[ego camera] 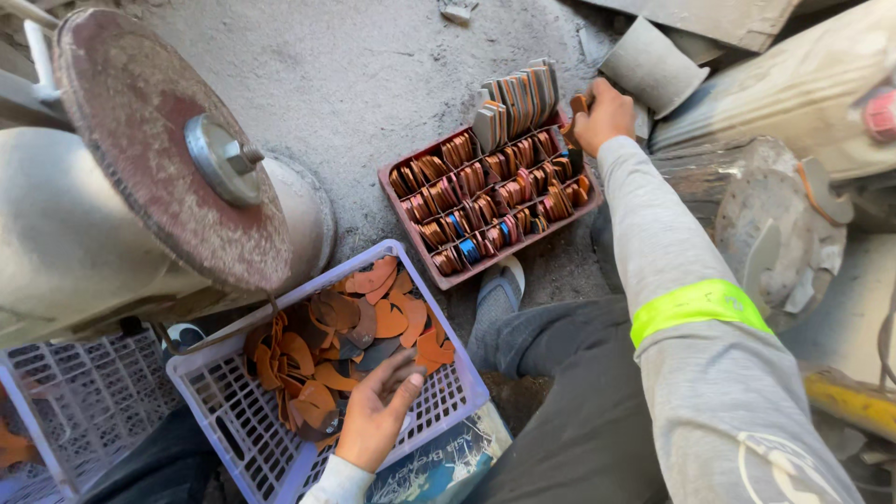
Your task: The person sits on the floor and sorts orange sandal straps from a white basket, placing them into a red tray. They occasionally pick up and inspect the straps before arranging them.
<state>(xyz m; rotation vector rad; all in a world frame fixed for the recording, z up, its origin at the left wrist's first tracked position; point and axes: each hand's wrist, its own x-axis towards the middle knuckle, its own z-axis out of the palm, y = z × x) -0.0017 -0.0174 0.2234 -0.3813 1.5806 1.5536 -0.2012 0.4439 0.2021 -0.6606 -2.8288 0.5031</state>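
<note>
Head view. L hand [375, 415] reaches into white plastic crate [238, 411], palm up, fingers [403, 371] loosely spread and released, tips resting on the pile of orange-brown curved flat pieces [322, 350]; nothing gripped.

R hand [605, 114] stretched fwd to far right corner of the dark red tray [401, 210]. Fingers clenched round one small brown piece [578, 105], held just above the tray edge. Grey sleeve w/ yellow-green band [695, 306].

Tray lies on dusty ground, packed w/ rows of the same pieces stood on edge; grey-faced ones at far end.

Large rusty grinding disc [154, 140] w/ centre bolt at left, near crate. Second crate [79, 401] at lower left.
</note>
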